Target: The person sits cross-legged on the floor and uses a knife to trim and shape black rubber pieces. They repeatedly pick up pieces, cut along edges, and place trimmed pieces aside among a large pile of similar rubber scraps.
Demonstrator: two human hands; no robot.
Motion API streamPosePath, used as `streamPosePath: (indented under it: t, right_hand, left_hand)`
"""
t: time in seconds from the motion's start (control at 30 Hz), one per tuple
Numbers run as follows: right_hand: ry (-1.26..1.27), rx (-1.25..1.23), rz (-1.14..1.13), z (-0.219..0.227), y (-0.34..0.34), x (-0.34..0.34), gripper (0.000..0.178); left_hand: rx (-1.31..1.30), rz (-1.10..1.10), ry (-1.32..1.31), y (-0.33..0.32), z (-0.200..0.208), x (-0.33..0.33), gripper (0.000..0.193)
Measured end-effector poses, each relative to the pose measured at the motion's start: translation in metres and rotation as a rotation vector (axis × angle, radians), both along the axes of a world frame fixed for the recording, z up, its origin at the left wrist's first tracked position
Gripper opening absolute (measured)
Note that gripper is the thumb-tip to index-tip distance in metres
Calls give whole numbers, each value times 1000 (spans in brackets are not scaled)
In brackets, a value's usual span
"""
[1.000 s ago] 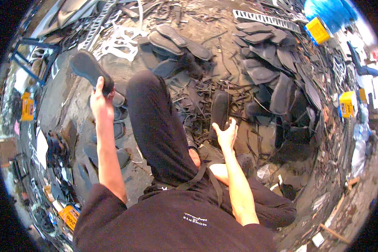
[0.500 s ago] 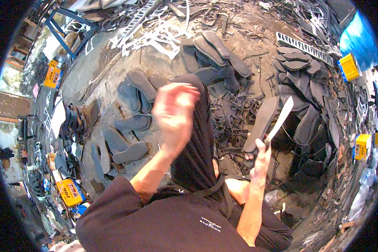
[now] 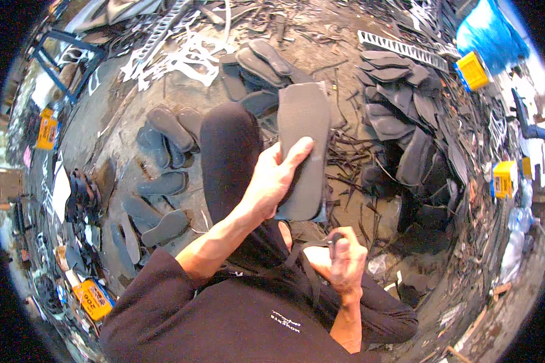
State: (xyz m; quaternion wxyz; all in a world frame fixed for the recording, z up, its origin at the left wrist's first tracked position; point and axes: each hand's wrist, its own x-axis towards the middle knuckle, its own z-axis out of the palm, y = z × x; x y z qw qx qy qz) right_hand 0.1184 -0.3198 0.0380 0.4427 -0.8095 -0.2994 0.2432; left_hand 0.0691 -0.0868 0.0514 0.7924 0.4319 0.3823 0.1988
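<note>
My left hand [image 3: 272, 181] grips a flat grey shoe sole [image 3: 304, 121] by its side, thumb across its upper face. The sole stands out over the floor in front of my lap, beside my raised knee; its far end is squared and a thin sheet edge shows along its border. My right hand [image 3: 347, 263] is closed, low near my lap and apart from the sole. A dark piece, apparently the knife handle [image 3: 335, 238], shows at its curled fingers; no blade can be made out.
Loose soles [image 3: 166, 227] lie to the left, and more soles [image 3: 257, 63] beyond my knee. A heap of dark soles [image 3: 415, 112] rises on the right. White cut-out scraps [image 3: 191, 60] and dark trimmings [image 3: 345, 172] litter the floor. A yellow box [image 3: 505, 179] stands at the right.
My left hand has come to hold a sole out front. My right hand, which held a sole and a knife, has dropped toward my lap; the blade has gone from sight. The view has shifted right.
</note>
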Motion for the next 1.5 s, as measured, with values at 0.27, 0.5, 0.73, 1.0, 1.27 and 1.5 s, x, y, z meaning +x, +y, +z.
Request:
streamPosePath:
  t: [0.27,0.5,0.73,1.0,1.27,1.5]
  right_hand:
    - [-141,37,-94,-12,25,19,56]
    - [503,387,-350,2,51,78,48]
    - [248,162,-170,26,46,19,38]
    - [-27,-86,-147,2,0,-15,47]
    - [-46,88,-200,13,28,35,48]
    - [106,-30,-32,45,-9,23,61]
  left_hand:
    - [-74,-180,23,-31,19,-7,46]
    - [93,-353,-122,-71,9,-28,39]
    - [-23,-16,-162,-42,-14,-8,32]
    - [-45,-68,63,-3,11,9,47]
    - [175,-794,-33,-13,20,-16,41]
    - [216,-725,-31,29,20,-16,37]
